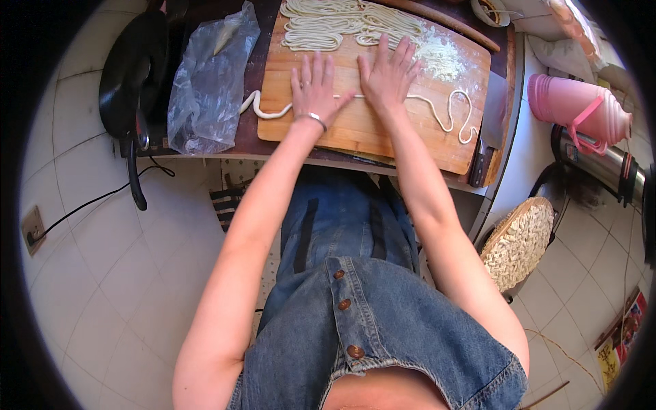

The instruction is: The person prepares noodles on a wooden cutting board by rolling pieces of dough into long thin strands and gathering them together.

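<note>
A long rope of dough (274,114) runs crosswise over a wooden board (348,134). My left hand (316,87) lies flat on the rope, fingers spread, with a ring and a wristband. Just to its right, my right hand (388,74) also presses flat over the rope with fingers apart. Between the two hands a short stretch of dough shows. The rope's left end passes over the board's edge toward a clear plastic bag (207,87); its thinner right end winds in loops. Folded noodle strands (320,23) lie along the far side, near a patch of white flour (442,57).
A cleaver (493,113) lies right of the board, and a rolling pin (446,20) behind it. A black wok (134,77) stands at left. Right are a pink thermos (574,107), a steel flask (597,161) and a round tray (520,243) covered with small pale pieces.
</note>
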The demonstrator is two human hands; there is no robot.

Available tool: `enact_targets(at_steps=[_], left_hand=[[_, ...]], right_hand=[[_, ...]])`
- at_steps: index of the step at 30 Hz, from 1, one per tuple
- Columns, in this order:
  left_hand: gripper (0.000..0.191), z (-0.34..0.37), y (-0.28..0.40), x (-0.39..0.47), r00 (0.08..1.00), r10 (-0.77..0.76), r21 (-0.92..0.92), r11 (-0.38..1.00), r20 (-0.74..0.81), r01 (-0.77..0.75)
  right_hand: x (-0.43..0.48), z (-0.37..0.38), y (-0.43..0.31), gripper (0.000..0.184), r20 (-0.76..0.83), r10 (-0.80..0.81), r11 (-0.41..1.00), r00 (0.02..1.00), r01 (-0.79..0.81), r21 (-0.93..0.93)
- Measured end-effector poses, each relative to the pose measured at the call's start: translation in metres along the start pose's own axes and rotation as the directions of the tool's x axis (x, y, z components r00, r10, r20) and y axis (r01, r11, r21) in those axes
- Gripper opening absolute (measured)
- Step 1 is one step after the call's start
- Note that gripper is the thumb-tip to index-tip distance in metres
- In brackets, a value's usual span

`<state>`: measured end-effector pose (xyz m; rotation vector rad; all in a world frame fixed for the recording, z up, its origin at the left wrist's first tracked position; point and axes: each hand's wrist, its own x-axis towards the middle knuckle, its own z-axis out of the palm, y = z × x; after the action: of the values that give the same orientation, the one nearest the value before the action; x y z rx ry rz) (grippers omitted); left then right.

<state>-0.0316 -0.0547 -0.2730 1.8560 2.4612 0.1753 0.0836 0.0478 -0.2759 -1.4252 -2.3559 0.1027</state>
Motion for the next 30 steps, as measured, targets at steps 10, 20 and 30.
enact_targets(at_steps=[10, 20, 30], left_hand=[[0.089, -0.009, -0.011, -0.089, 0.992, 0.094, -0.06, 0.994, 0.08, -0.089], [0.036, -0.041, -0.111, -0.058, 0.984, 0.021, -0.136, 0.99, -0.179, -0.046], [0.022, -0.023, -0.02, -0.039, 0.978, 0.154, -0.343, 0.919, -0.143, -0.195]], right_hand=[[-0.066, -0.024, 0.018, 0.065, 0.096, 0.017, 1.0, 0.995, -0.019, 0.017], [-0.064, -0.035, -0.002, 0.055, 0.171, -0.318, 0.926, 0.933, 0.267, 0.267], [-0.045, -0.061, 0.07, 0.052, 0.114, -0.002, 0.992, 0.993, -0.012, 0.124]])
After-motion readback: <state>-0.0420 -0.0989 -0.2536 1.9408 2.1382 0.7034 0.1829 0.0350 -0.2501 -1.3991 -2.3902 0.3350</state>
